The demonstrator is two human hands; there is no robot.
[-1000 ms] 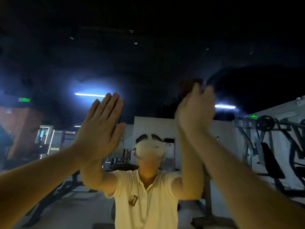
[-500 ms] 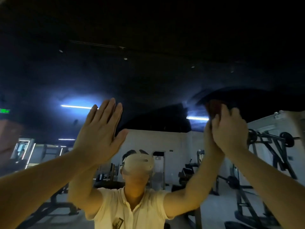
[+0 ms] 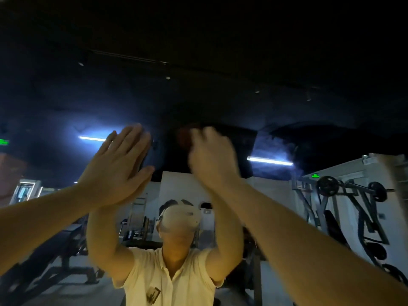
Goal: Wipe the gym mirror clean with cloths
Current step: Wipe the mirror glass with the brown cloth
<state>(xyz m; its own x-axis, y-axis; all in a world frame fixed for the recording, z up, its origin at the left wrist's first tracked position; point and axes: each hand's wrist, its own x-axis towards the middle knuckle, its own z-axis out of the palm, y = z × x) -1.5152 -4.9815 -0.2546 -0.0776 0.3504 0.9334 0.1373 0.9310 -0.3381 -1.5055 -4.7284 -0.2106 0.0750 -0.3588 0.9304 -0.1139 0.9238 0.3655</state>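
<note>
Wiping seems midway: right of the flat, open left hand (image 3: 119, 164), the right hand (image 3: 212, 160) bunches a dark reddish cloth (image 3: 185, 138) against the mirror (image 3: 198, 96); haze (image 3: 273, 144) farther right of that hand looks unwiped.

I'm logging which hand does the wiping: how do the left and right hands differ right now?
The bare left hand lies flat with straight fingers; the bare right hand has its fingers curled. The left hand holds nothing; the right hand grips a dark reddish cloth. The left hand looks sharp, the right hand blurred. Both are raised against the gym mirror.
</note>
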